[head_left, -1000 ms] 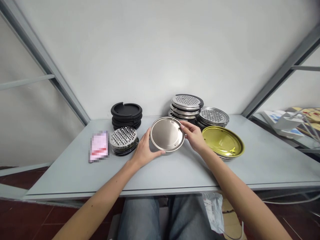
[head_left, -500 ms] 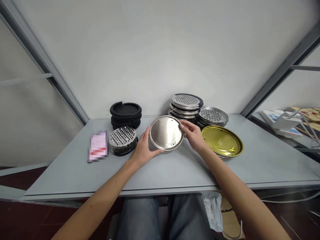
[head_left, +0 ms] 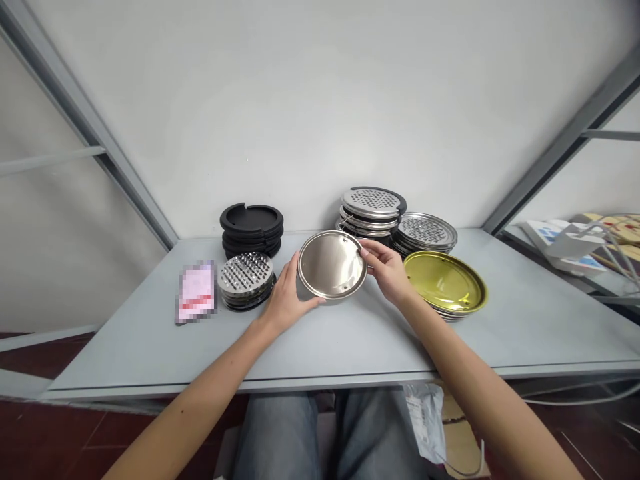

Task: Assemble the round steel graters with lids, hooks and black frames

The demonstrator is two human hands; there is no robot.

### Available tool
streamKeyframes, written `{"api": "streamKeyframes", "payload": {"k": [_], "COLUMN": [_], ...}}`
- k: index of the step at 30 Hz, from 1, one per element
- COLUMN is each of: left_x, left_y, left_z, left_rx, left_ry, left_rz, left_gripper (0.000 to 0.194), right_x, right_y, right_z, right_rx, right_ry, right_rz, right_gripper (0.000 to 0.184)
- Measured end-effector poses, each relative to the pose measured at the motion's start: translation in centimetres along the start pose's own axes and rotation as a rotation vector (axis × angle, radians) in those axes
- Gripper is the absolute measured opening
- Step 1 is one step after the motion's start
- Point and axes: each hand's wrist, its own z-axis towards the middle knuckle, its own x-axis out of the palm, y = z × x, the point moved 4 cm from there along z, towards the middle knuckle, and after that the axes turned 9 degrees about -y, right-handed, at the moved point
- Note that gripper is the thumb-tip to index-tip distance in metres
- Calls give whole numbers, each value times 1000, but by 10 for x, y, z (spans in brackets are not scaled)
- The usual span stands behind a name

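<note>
Between my two hands is a round silver metal plate (head_left: pixel 332 265) with a raised rim, tilted up over the table so its shiny flat face shows. My left hand (head_left: pixel 289 293) grips its left edge, thumb at the lower rim and fingers at the side. On the right edge, my right hand (head_left: pixel 384 265) pinches the rim; some of its fingertips are hidden behind the plate. Left of my left hand sits a stack of round metal grater discs (head_left: pixel 246 275). A stack topped by a gold-coloured round plate (head_left: pixel 444 281) lies beside my right forearm.
Black rings or trays (head_left: pixel 251 220) are stacked at the back left. Behind the held plate stands a pile of grater discs with black rims (head_left: pixel 374 202), next to more silver grater discs (head_left: pixel 426 230). A blurred-out pink item (head_left: pixel 196 291) lies on the grey table (head_left: pixel 320 353) at left.
The plate has tilted slightly in my hands, and the bright reflection on it has shifted to the right. Both hands keep their hold in nearly the same place.
</note>
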Motion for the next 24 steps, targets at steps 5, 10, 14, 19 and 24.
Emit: {"api": "streamKeyframes", "payload": {"k": [5, 10, 14, 19, 24], "left_x": [-1, 0, 0, 0, 1], "left_y": [-1, -2, -4, -9, -5], "left_z": [0, -1, -1, -1, -2], "left_rx": [22, 28, 30, 53, 57], "left_ry": [-7, 37, 58, 69, 83], "left_rz": [-26, -72, -59, -58, -41], "left_gripper": [109, 107, 79, 52, 38], "right_x": [-3, -42, -112, -184, -206], "right_y": [16, 52, 75, 71, 42], "right_z": [-5, -32, -41, -33, -25], "right_rx": [-252, -426, -366, -284, -254], "right_ry": [-149, -422, -659, -881, -969], "right_rz": [-164, -407, -590, -608, -655], "right_gripper": [34, 28, 32, 30, 29]}}
